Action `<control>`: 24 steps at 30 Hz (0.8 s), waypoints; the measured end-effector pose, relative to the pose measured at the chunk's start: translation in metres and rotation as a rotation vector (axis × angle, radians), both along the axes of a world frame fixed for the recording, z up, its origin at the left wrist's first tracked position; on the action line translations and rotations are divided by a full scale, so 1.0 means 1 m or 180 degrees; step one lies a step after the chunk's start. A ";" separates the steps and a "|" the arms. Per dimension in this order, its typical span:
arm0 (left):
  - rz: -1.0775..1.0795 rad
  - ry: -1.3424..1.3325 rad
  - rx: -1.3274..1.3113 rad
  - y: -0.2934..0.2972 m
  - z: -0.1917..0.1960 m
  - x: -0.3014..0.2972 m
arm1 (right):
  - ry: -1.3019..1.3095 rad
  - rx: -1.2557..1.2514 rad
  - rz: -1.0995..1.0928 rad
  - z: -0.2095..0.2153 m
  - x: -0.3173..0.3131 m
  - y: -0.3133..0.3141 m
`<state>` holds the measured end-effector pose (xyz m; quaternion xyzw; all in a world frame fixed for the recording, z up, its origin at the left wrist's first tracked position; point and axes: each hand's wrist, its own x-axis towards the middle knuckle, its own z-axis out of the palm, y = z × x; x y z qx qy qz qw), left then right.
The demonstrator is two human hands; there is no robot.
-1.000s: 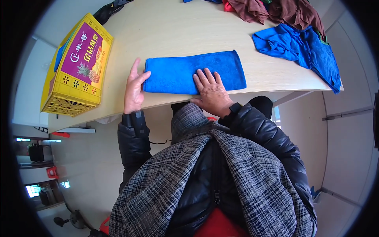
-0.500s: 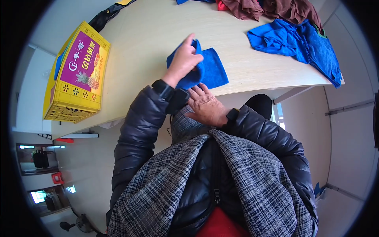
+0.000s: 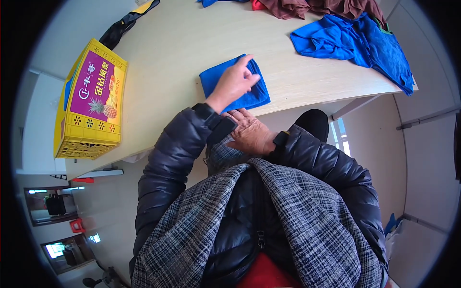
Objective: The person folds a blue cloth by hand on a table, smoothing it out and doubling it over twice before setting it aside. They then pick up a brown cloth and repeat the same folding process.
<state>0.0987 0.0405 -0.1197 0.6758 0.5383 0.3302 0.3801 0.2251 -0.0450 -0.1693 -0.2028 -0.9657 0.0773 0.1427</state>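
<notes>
A blue cloth (image 3: 214,78), folded into a small square, lies near the front edge of the pale wooden table (image 3: 192,43). My left hand (image 3: 235,82) rests flat on top of it, fingers spread and pointing right. My right hand (image 3: 250,134) is at the table's front edge just below the cloth, palm down, fingers loosely apart and holding nothing.
A yellow cardboard box (image 3: 91,98) with a purple lid stands at the table's left end. Crumpled blue cloths (image 3: 353,41) lie at the far right, brown garments (image 3: 307,7) behind them. A black strap (image 3: 125,24) lies at the far left.
The long blue cloth was folded over from the left into a small square. My left hand now presses on it; my right hand has slid off to the table edge.
</notes>
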 end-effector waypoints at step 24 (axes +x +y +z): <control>-0.0011 0.2246 0.1236 -0.082 -0.038 -0.061 | 0.0678 -0.0144 -0.0999 0.009 -0.035 0.072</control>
